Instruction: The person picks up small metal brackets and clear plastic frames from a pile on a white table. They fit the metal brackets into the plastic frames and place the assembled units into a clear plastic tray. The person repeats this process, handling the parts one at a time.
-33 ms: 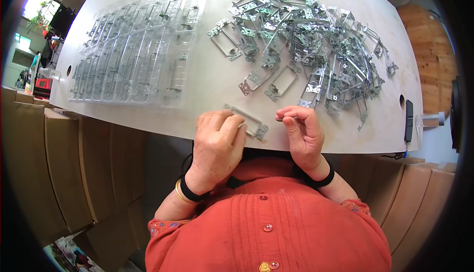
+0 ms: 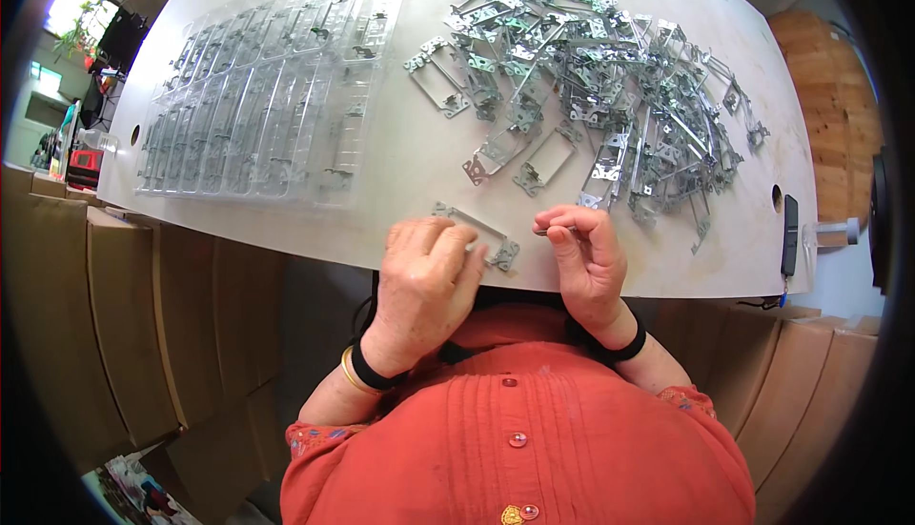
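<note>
A thin rectangular metal bracket frame (image 2: 502,253) lies flat near the table's front edge. My left hand (image 2: 424,263) is over its near-left part, fingers curled together and thumb close to them. Whatever those fingers hold, if anything, is hidden. To the right of the frame, my right hand (image 2: 588,258) is raised with thumb and forefinger pinched on a small, dark, thin metal piece (image 2: 541,232). Only the tip of that piece shows. The right hand is apart from the bracket frame.
A heap of similar metal brackets (image 2: 610,77) spreads over the back right of the white table (image 2: 400,158). At the left lie clear plastic trays (image 2: 257,134) with brackets in their slots. A black device (image 2: 790,234) sits by the right edge. Cardboard boxes (image 2: 124,306) stand below.
My left hand has shifted slightly to the right, its thumb a little farther along the bracket frame. The right hand keeps its pinch in nearly the same place.
</note>
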Demonstrator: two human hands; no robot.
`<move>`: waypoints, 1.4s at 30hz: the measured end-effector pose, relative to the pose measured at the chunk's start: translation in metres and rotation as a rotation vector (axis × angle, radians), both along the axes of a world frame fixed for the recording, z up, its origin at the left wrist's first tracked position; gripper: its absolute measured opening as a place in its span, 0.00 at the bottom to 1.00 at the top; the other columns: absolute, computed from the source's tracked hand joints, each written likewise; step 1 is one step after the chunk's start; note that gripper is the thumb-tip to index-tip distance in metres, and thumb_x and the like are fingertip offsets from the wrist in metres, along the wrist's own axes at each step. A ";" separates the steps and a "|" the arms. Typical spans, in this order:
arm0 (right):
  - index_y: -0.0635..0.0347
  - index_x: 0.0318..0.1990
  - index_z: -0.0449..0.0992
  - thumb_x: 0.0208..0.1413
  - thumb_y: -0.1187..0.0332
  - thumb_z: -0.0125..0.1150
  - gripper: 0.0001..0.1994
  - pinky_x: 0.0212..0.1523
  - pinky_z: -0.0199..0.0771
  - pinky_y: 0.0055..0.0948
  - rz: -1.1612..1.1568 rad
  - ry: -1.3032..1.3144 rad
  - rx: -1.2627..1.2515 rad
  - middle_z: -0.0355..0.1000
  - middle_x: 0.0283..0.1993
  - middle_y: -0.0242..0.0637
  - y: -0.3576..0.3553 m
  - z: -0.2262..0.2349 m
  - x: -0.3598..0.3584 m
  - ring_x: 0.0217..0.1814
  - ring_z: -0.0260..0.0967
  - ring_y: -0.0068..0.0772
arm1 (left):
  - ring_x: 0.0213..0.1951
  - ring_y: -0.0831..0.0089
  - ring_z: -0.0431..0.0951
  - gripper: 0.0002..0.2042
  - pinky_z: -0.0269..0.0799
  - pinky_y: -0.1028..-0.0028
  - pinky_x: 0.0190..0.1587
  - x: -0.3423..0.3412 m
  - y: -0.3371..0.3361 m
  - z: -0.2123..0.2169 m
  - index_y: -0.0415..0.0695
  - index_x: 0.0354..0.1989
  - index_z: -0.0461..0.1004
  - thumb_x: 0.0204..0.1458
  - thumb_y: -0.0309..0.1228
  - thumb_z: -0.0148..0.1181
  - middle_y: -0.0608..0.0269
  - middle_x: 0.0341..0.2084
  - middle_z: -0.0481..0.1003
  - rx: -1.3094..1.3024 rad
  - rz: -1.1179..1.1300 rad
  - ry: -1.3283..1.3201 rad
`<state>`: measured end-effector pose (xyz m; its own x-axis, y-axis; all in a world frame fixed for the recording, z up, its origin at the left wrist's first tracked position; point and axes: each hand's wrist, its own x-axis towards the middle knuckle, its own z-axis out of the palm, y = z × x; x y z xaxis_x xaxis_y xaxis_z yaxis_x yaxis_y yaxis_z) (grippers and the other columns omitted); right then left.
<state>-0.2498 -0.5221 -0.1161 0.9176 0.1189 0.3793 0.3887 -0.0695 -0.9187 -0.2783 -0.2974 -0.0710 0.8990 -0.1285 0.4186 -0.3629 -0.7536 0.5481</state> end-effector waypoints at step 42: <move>0.64 0.50 0.78 0.76 0.74 0.64 0.04 0.44 0.83 0.24 0.222 0.349 -0.013 0.83 0.44 0.35 -0.015 0.015 0.009 0.41 0.82 0.22 | 0.23 0.86 0.75 0.04 0.71 0.81 0.24 0.115 0.195 0.149 0.38 0.39 0.84 0.67 0.25 0.67 0.68 0.26 0.81 -0.396 0.344 0.166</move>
<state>-0.2405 -0.5372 -0.1012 0.9424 0.3312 0.0470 0.0606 -0.0311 -0.9977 -0.1636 -0.1029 0.0775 0.9193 0.3229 0.2248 -0.0169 -0.5384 0.8425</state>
